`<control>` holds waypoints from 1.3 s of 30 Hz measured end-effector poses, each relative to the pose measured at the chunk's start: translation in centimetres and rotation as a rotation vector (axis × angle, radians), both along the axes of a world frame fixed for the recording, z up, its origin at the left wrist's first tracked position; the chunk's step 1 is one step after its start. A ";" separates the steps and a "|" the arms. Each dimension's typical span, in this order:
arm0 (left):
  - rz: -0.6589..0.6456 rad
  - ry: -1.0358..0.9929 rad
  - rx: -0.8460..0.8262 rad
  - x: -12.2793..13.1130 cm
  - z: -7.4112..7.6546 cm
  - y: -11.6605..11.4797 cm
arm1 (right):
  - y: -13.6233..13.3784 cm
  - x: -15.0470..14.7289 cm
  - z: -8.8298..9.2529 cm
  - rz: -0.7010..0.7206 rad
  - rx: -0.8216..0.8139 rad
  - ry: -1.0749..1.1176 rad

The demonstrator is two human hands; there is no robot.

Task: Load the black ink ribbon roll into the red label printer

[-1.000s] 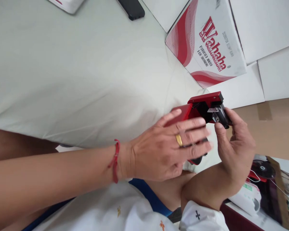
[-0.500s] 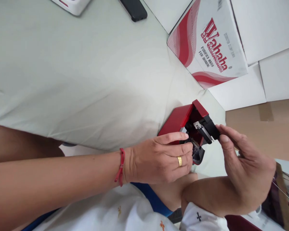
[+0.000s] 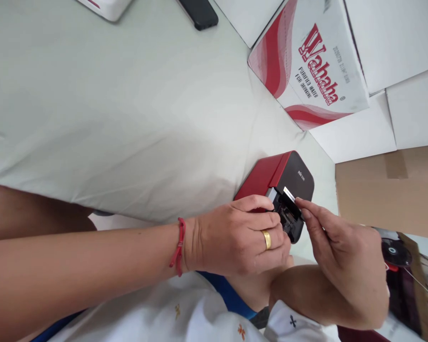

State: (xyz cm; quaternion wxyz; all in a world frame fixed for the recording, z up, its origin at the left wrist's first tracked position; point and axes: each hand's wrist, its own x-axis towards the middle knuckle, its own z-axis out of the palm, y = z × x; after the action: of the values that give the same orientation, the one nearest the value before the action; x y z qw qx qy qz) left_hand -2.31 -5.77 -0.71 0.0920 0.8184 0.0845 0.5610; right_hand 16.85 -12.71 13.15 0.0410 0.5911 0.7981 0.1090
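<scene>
A small red and dark device (image 3: 281,178) lies on the pale cloth-covered table (image 3: 128,109) near its right edge. My left hand (image 3: 235,235), with a gold ring and a red wrist cord, wraps round the device's near end. My right hand (image 3: 342,247) reaches in from the right, its fingertips pinched on the black inner part (image 3: 288,213) with a small white label at the device's open end.
A white and red Wahaha water carton (image 3: 306,61) stands just beyond the device, with white boxes (image 3: 395,52) and a brown carton (image 3: 388,190) around it. A black phone (image 3: 199,13) and a white object (image 3: 105,5) lie at the far edge.
The device's red lid has swung shut and the device now lies flat. My right fingers moved from the lid's black end to the inner part at the open end.
</scene>
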 end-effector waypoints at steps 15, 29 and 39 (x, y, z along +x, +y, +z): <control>-0.084 0.051 -0.715 -0.5 0.6 3.6 | 0.5 0.0 -1.1 -0.276 0.098 0.192; -0.563 0.016 -1.484 0.5 0.0 5.7 | -0.8 0.3 1.6 0.201 -0.299 0.204; -0.560 -0.034 -1.637 0.8 0.7 5.7 | -0.6 -0.6 1.0 0.140 -0.212 0.216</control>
State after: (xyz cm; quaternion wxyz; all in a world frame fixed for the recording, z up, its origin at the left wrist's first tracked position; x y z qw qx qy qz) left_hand -1.50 -0.04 -0.05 0.7885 0.4768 0.2559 0.2923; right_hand 16.25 -13.35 14.17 0.0097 0.5347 0.8441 -0.0375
